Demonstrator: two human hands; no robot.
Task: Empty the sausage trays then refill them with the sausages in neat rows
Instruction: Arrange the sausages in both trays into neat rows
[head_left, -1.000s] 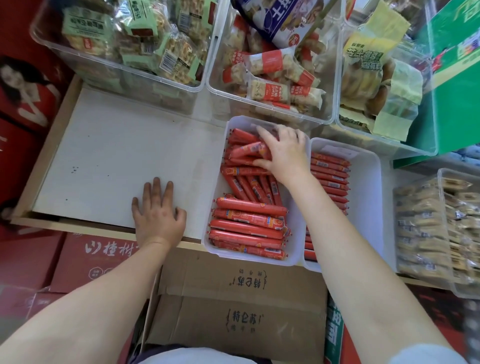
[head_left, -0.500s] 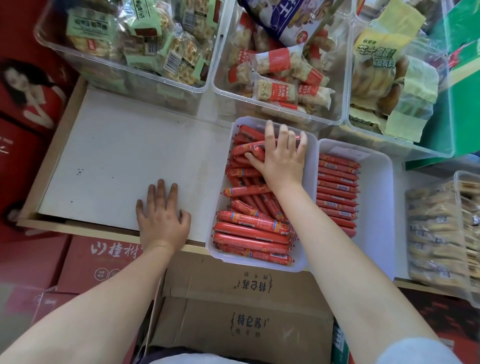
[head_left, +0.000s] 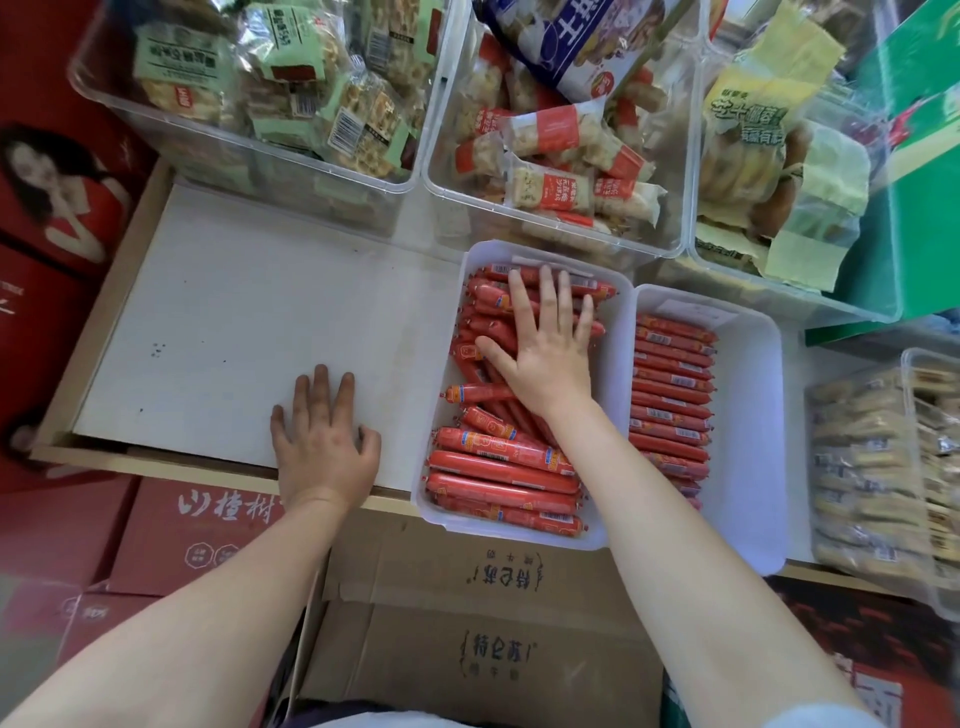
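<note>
Item: sausages (head_left: 501, 470), red, in the left sausage tray (head_left: 613, 332). Those at the tray's near end lie crosswise in rows; mid-tray ones run lengthwise or askew. Right hand (head_left: 545, 343) rests flat over the far-end heap, fingers straight, gripping nothing. Left hand (head_left: 322, 436), flat and unclenched on the white shelf board (head_left: 249, 322) left of the tray, is farther off. Judged: the askew sausages just nearer than the right palm need turning crosswise.

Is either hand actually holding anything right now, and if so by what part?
Nothing is held. The right hand lies flat, fingers spread, on the sausages in the left tray; the left hand rests flat on the shelf.
</note>
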